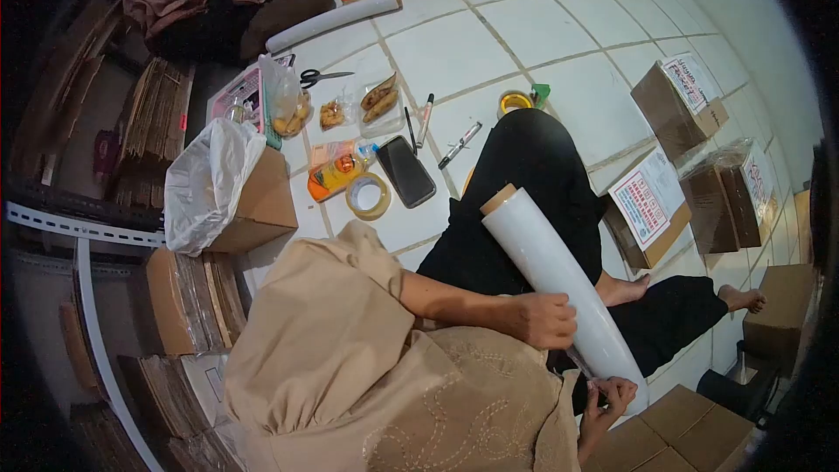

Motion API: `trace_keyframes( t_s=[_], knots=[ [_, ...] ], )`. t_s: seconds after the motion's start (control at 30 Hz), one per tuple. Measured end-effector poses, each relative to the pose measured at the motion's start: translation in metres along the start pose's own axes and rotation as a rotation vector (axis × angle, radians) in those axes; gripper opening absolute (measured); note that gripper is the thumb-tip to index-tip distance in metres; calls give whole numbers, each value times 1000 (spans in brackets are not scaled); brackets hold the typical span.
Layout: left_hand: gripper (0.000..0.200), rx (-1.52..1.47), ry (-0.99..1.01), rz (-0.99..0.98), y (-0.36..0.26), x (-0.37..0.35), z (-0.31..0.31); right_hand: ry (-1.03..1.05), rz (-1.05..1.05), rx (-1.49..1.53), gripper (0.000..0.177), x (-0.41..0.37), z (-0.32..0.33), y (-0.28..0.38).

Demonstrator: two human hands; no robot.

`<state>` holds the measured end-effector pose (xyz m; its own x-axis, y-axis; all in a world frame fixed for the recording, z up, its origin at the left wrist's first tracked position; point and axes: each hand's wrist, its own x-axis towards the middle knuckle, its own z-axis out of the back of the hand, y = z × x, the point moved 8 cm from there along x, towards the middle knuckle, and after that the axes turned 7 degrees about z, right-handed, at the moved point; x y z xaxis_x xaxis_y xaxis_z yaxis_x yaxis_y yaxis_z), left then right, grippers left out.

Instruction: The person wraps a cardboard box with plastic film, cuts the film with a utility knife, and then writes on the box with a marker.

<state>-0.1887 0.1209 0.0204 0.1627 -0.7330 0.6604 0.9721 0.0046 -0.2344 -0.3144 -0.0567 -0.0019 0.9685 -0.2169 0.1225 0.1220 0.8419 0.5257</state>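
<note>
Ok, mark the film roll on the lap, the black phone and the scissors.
Film roll (pixel 548 246): head view, on its white wrapped side.
Black phone (pixel 407 172): head view, mid-screen.
Scissors (pixel 324 77): head view, where handles meet blades.

Stretch-film roll (pixel 559 271): smooth, glossy plastic; its core (pixel 498 200), matt paperboard. Tunic (pixel 393 393): matt cloth, raised stitching across the front. Trousers (pixel 533 166): matt cloth. Floor tiles (pixel 533 65): smooth, slight sheen. Smartphone (pixel 406 171): smooth, glossy screen. Packing tape roll (pixel 370 213): glossy, see-through plastic. Shelf frame (pixel 87 229): perforated metal. Carton (pixel 262 210): matt cardboard. Bag (pixel 210 183): thin, crinkled plastic.
</note>
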Motion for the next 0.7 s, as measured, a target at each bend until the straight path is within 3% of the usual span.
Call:
trace_keyframes(
  t_s=[0.03,0.1,0.17,0.23,0.5,0.63,0.7],
  knots=[
    [10,-1,-4,1,4,-1,11,-50,-11,-26,14,-3,3,0],
    [9,94,105,200,33,-4,27,-102,-21,-57,14,-11,7,-5],
    [10,171,151,227,50,-11,47,-208,80,-363,13,-21,18,-5],
    [10,251,197,254,61,-17,55,-197,94,-358,13,-23,17,-8],
    [21,170,75,17,75,-23,65,-345,152,-369,12,-31,20,-40],
    [26,171,-43,-70,79,-20,78,-356,370,-497,11,-26,40,-44],
    [27,194,-83,-41,88,-12,89,-492,492,-570,9,-24,62,-40]
  ],
)
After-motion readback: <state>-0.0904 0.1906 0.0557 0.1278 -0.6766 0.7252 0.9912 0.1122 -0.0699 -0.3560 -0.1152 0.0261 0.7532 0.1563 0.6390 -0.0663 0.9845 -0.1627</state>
